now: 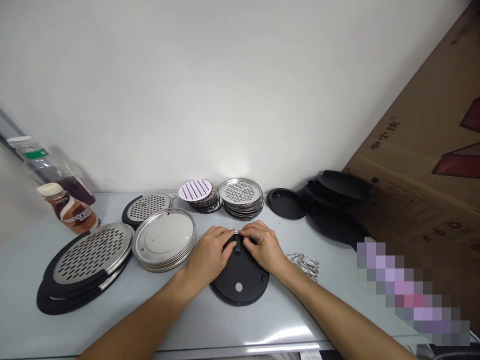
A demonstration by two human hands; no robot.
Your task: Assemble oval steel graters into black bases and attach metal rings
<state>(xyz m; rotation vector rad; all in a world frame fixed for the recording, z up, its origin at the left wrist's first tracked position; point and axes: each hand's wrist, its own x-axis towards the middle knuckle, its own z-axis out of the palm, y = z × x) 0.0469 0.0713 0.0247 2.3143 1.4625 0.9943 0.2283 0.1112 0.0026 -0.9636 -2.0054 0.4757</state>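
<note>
A round black plastic lid [243,280] lies flat on the table in front of me, with a pale dot near its near edge and a raised strip at its far side. My left hand [215,252] is closed at the lid's far left edge, thumb beside the strip. From the right, my right hand [262,245] is pinched at the same far edge. A small bit of bright metal wire [236,232] shows between the fingertips, mostly hidden by them. Beside my right forearm is a pile of metal wire loops [305,265].
Left stand a stack of plain metal discs [165,235], black-rimmed graters [92,252] and two bottles [73,210]. Along the wall are perforated metal discs [240,192], a lilac-topped stack [195,190] and black lids [287,202]. A cardboard box [412,190] closes off the right.
</note>
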